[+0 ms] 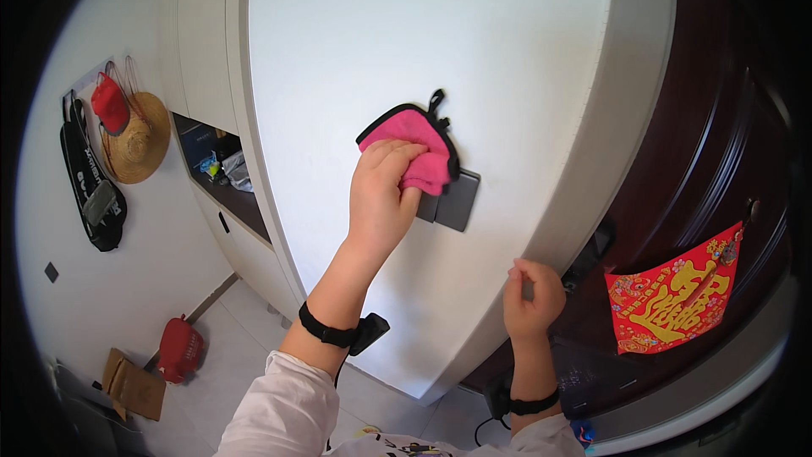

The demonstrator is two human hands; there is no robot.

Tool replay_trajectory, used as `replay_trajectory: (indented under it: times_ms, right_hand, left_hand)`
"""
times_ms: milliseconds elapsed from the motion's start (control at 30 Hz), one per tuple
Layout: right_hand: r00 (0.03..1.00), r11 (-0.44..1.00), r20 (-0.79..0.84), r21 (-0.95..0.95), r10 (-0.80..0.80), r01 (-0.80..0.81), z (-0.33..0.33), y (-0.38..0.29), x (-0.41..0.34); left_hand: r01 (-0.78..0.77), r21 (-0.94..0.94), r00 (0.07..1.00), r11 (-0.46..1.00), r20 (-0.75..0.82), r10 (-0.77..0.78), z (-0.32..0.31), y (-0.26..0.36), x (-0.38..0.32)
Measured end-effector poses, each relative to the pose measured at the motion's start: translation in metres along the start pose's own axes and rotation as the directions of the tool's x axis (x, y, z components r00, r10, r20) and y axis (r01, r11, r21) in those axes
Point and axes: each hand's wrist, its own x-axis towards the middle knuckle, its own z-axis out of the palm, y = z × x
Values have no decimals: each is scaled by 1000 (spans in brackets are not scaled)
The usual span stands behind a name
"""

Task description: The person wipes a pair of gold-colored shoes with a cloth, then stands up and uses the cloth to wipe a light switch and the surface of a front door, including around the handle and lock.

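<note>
My left hand (384,193) grips a pink cloth with black edging (412,127) and presses it against the white wall (380,32). The cloth lies at the upper left of a dark grey wall switch plate (458,201) and covers part of it. A black strap with a small black device (368,334) is around my left wrist. My right hand (533,298) is half curled, thumb near the fingertips, beside the wall's corner edge; nothing shows in it. It wears a similar black strap (535,405).
At the right stands a dark red door (691,114) bearing a red and gold decoration (679,295). At the left are a cabinet (203,32) with an open shelf, a straw hat (143,139), a red cap (110,103), a black bag (92,184), and a cardboard box (136,387) on the floor.
</note>
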Motion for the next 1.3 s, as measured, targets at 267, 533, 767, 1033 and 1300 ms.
replay_trajectory:
  times_ms: [267,533,767,1033,1300]
  right_hand:
    - [990,990,-37,-37,-136,134,3,5,6]
    - [987,985,-8,-55,-161,161,3,7,5]
    - [989,989,-6,-32,-146,145,3,4,0]
    - [998,999,47,17,-42,41,-2,5,-16]
    - [994,994,45,39,97,-99,-8,-2,-28]
  left_hand:
    - [12,-167,999,986,54,-3,24,23,19]
    - [-219,-177,954,959,169,249,26,18,17]
    - [349,-616,886,706,-29,-463,34,-9,-53]
    - [109,-301,984,947,-103,-146,37,3,-84]
    - [375,-407,922,833,66,-382,37,22,-148]
